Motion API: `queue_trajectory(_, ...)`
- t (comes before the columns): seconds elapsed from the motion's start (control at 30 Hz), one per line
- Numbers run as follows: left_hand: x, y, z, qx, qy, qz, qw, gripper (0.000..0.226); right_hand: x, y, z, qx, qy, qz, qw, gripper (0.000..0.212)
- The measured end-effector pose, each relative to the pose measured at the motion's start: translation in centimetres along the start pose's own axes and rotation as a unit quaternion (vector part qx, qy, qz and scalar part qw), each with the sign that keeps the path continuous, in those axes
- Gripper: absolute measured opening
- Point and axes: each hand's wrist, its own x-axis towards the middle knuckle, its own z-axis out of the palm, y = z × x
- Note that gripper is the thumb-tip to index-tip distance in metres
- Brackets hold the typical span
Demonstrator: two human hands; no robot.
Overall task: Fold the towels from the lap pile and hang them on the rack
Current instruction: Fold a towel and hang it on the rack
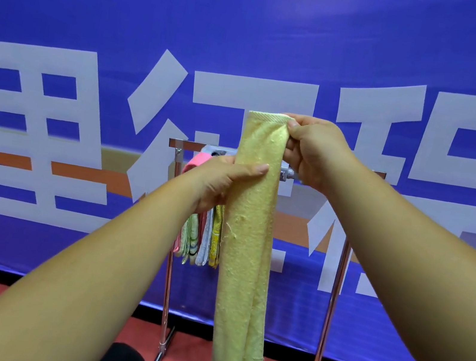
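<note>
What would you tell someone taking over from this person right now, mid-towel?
Right grip: pinches the yellow towel at its top edge.
Left grip: holds it just below, thumb across the front.
The towel hangs as a long folded strip in front of the chrome rack.
Done: several folded towels hang on the rack's left side.
Remaining: hang this one; whether more wait cannot be told.

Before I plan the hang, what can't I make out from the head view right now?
Head view, rack bar: middle covered by the yellow towel, left hand and right hand.
Count of hung towels: unclear, overlapped by left hand and yellow towel.
Yellow towel's lower end: cut off by the bottom edge.
The lap pile: below the frame, its number unknown.
</note>
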Motion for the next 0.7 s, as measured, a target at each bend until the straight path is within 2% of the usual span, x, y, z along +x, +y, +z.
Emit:
queue_trajectory(0.07, -0.5, 0.3, 0.5, -0.008, -0.012, -0.004, 1.000, 0.037, 0.1, 0.1, -0.2, 0.019, 0.004, 0.011, 1.000, 0.029)
queue_trajectory(0.17, -0.8, 0.8, 1.1, -0.010, -0.012, -0.002, 1.000, 0.030, 0.4, 0.6, -0.8, 0.041, 0.007, 0.020, 0.999, 0.031)
queue_trajectory(0.37, -0.8, 1.6, 2.0, -0.012, 0.015, 0.008, 1.000, 0.048, 0.2, 1.7, -1.5, 0.049, 0.011, 0.039, 0.998, 0.030)
queue_trajectory(0.43, -0.7, 2.3, 2.2, -0.010, 0.023, 0.022, 0.999, 0.048, -0.6, 2.5, -1.5, 0.047, -0.016, 0.074, 0.996, 0.042)
queue_trajectory(0.57, -0.4, 4.2, 2.2, 0.000, 0.066, 0.044, 0.997, 0.043, -2.7, 4.5, -1.1, 0.028, -0.126, 0.152, 0.980, 0.086)
queue_trajectory(0.63, 0.0, 5.1, 1.8, 0.002, 0.089, 0.045, 0.995, 0.048, -3.4, 5.6, -0.9, 0.020, -0.168, 0.155, 0.973, 0.086)
queue_trajectory(0.7, 0.6, 5.8, 1.2, -0.008, 0.107, 0.038, 0.994, 0.054, -4.0, 6.4, -0.7, -0.003, -0.185, 0.148, 0.972, 0.069)
